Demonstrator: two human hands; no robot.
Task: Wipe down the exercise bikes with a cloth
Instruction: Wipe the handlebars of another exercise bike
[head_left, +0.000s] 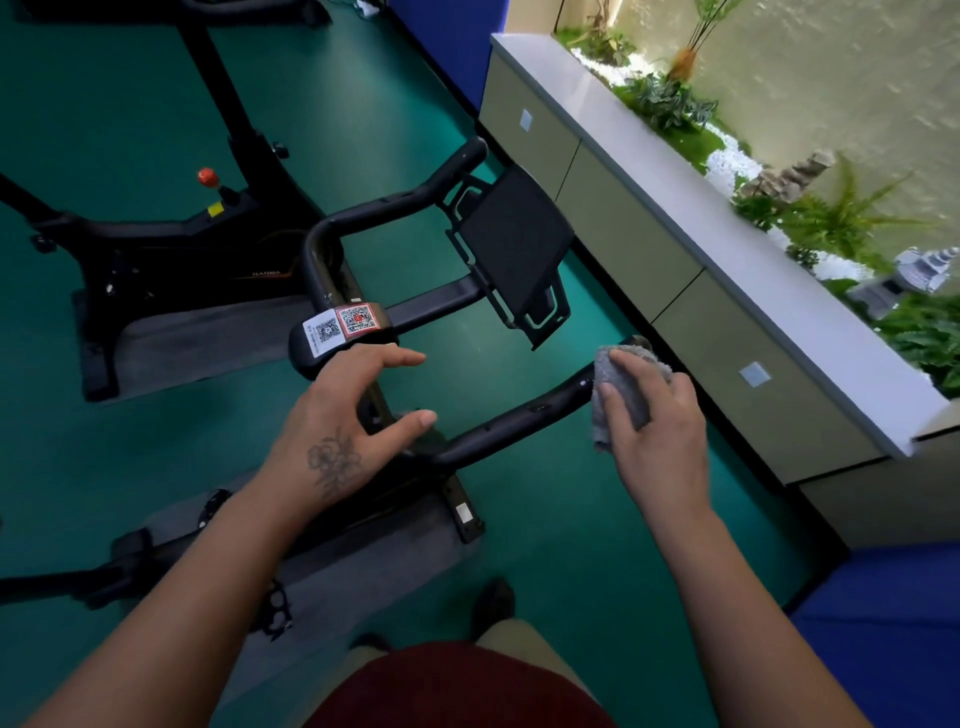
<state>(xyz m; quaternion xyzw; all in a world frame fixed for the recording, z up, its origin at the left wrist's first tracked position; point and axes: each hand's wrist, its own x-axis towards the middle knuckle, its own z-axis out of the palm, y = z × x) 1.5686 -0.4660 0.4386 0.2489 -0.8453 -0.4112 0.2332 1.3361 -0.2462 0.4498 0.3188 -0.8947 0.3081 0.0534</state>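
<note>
A black exercise bike fills the middle of the view, its handlebar looping from upper centre round to the right. My right hand grips a grey cloth wrapped over the handlebar's right end. My left hand hovers above the handlebar stem with fingers spread and relaxed, holding nothing. A black tablet holder sits at the front of the bars. Two QR stickers are on the stem.
A second black bike with a red knob stands to the left on a grey mat. A long white-topped cabinet with plants behind it runs along the right. A blue pad lies at lower right. The floor is green.
</note>
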